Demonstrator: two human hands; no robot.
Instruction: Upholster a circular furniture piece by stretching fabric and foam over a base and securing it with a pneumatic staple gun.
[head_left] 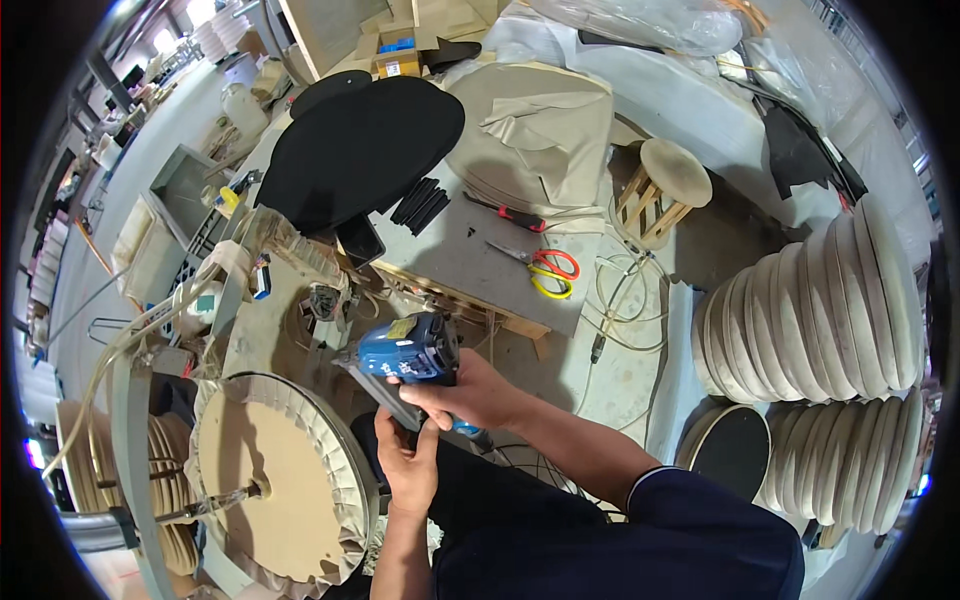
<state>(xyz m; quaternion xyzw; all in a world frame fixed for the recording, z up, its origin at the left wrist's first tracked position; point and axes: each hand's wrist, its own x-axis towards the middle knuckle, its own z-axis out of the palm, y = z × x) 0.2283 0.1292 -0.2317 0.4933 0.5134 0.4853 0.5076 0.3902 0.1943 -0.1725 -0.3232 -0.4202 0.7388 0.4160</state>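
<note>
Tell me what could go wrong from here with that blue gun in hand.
1. The left hand is at the magazine of the blue fastener gun held by the right hand; fingers might get pinched.
2. The scissors lie loose near the worktable edge and could be knocked off.
3. The looped hose might snag something.

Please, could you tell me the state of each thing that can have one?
Blue power tool: right hand gripping, left hand touching
Scissors: lying flat
Red-handled tool: lying flat
Cardboard box: open
Beige cloth: wrinkled
Small stool: upright
Hose: loosely looped
Round board: edged with gathered cloth
Beige padded discs: stacked
</note>
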